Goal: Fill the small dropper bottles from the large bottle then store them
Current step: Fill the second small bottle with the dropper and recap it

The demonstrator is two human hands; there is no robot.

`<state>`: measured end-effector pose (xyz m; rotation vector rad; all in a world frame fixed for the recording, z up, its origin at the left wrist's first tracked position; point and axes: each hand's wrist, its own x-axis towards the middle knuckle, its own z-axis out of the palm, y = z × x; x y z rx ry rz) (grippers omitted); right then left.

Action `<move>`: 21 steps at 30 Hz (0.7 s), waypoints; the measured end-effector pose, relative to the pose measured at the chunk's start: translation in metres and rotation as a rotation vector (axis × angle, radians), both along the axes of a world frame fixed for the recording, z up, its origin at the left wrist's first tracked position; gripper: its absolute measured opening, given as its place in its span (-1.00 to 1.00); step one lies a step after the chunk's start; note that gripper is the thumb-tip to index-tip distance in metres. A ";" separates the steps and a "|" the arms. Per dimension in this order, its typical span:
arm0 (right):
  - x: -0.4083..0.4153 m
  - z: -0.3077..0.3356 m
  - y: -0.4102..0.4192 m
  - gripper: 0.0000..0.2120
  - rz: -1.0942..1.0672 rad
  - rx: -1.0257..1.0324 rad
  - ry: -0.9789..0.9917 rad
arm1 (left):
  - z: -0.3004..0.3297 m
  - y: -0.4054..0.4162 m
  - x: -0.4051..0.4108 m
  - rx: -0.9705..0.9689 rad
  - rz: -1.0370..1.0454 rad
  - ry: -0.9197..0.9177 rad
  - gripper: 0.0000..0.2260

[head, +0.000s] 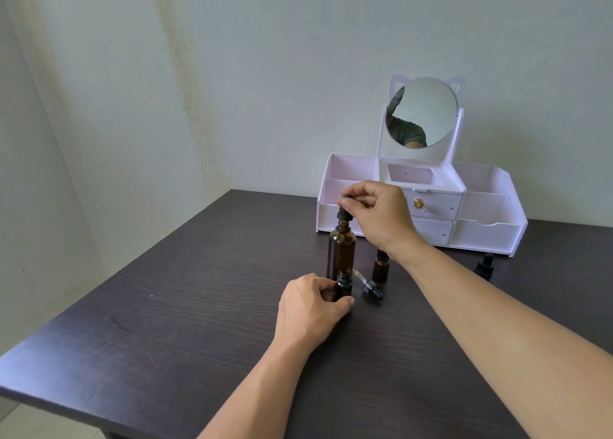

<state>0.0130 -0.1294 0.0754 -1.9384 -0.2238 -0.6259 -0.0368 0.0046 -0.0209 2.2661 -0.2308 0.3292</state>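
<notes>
Right hand [374, 213]: grip pinched on the black dropper cap [344, 210] at the neck of the large bottle [341, 249]; whether the dropper is going in or out I cannot tell.
Left hand [311, 309]: fingers curled round an uncapped small bottle [343, 284], upright on the counter [199, 322] just in front of the large one.
Loose dropper [368, 284]: lying beside that small bottle — probably its own.
Second small bottle [380, 267]: upright behind the right wrist, apparently capped; fill level hidden.
Third dropper top [484, 266]: standing apart near the organiser.
Organiser [491, 206]: white, with a mirror; no bottles in its compartments.
Progress: early — filling under way, capping and all storing seem left.
</notes>
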 end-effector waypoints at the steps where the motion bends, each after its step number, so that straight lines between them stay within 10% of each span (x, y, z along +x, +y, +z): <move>1: 0.000 0.000 0.000 -0.93 -0.006 0.005 -0.004 | 0.000 0.000 0.000 0.002 -0.001 -0.003 -0.70; 21: 0.001 0.011 0.000 -0.91 -0.056 -0.067 -0.075 | 0.000 0.000 0.000 -0.001 0.005 0.008 -0.74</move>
